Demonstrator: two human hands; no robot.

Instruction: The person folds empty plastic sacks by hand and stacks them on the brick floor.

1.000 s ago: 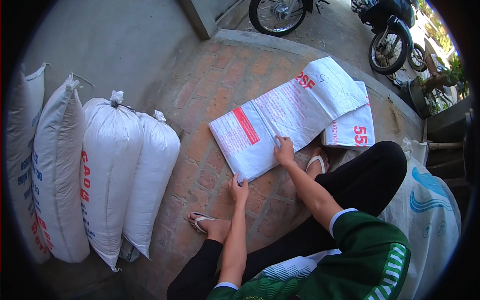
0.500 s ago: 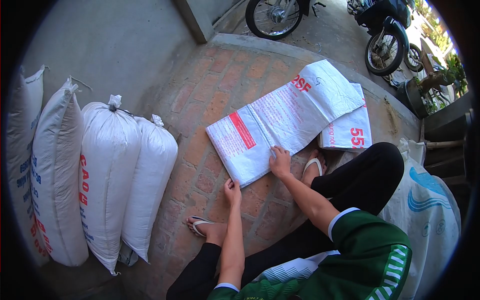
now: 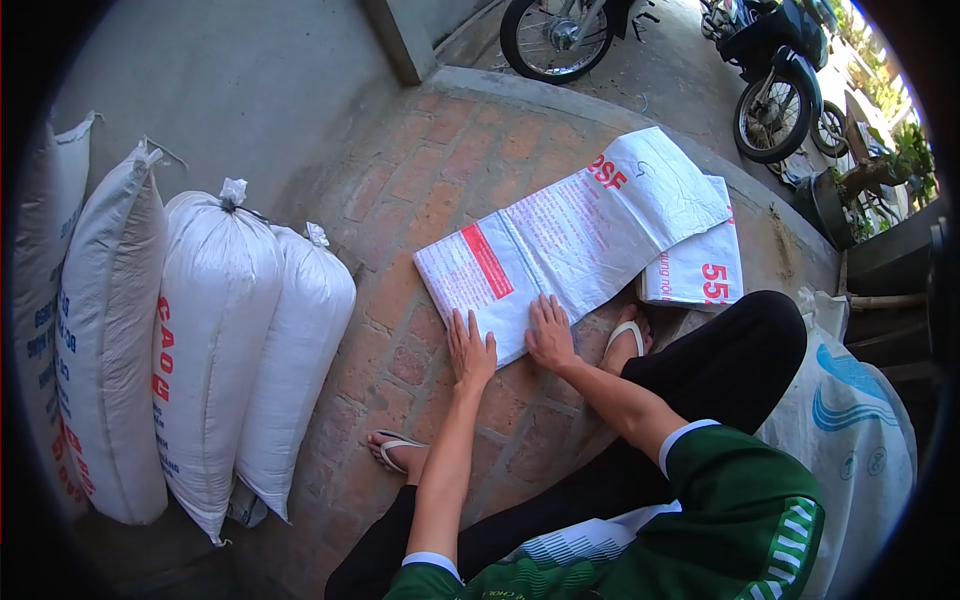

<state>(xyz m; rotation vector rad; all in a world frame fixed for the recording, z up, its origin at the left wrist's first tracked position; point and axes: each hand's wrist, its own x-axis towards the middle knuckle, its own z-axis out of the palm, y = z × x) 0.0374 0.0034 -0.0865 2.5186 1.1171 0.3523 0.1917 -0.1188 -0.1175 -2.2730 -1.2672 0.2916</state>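
Observation:
A white woven sack (image 3: 560,240) with red and blue print lies folded lengthwise on the brick floor, slanting up to the right. My left hand (image 3: 471,350) rests flat on its near left corner, fingers stretched out. Beside it, my right hand (image 3: 548,332) also lies flat, pressing the sack's near edge close to a crosswise crease. The sack's far right end overlaps a folded stack of similar sacks (image 3: 690,270) with red figures on it. Neither hand grips anything.
Several full white sacks (image 3: 215,350) stand tied against the wall at left. A white sack with blue waves (image 3: 850,420) is at my right. A motorbike wheel (image 3: 557,40) and another motorbike (image 3: 775,90) stand beyond the kerb. My sandalled feet (image 3: 625,345) flank the work area.
My left hand has moved from holding the sack's near corner edge up onto its surface, now flat. My right hand has shifted slightly down-left, its fingers flattened. The sack has barely moved.

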